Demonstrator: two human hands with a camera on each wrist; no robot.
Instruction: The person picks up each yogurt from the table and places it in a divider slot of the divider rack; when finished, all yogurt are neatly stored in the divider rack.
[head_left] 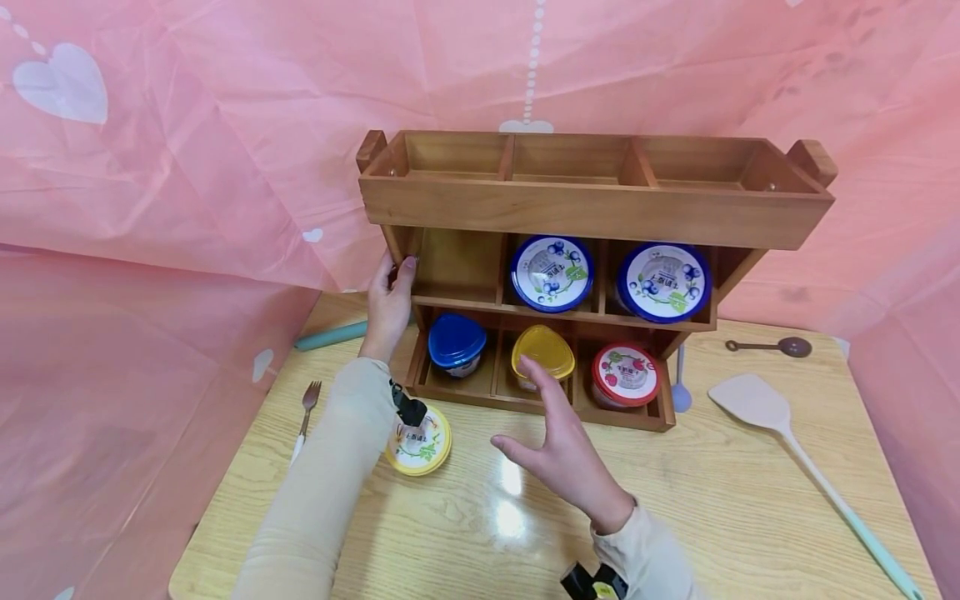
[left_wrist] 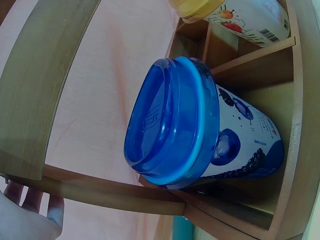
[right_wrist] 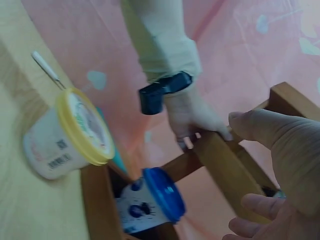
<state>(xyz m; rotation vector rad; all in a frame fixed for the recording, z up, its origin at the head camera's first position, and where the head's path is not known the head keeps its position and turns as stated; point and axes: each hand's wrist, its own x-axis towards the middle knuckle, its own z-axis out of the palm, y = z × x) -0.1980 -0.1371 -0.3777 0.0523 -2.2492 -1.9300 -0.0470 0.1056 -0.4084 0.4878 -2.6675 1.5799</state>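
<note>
My left hand (head_left: 389, 310) grips the left side of a three-tier wooden rack (head_left: 592, 205), thumb in front and fingers around the edge. Palm turned inward, my right hand (head_left: 567, 454) hovers before the bottom tier with fingers spread and nothing held. That tier holds a blue-lidded cup (head_left: 457, 340), a yellow-lidded cup (head_left: 547, 350) and a red-rimmed tub (head_left: 626, 375). Two blue-rimmed tubs, one in the centre (head_left: 552, 273) and one at right (head_left: 664, 282), occupy the middle tier; its left compartment is bare. A yellow-rimmed tub (right_wrist: 60, 137) stands on the table, partly behind my left wrist in the head view.
On the left lie a fork (head_left: 309, 404) and a teal rod-shaped thing (head_left: 332, 335). A white turner (head_left: 757, 404) with a mint handle, a brown spoon (head_left: 787, 346) and a lilac spoon (head_left: 681, 397) lie at right. Pink cloth (head_left: 225, 150) hangs behind the wooden table.
</note>
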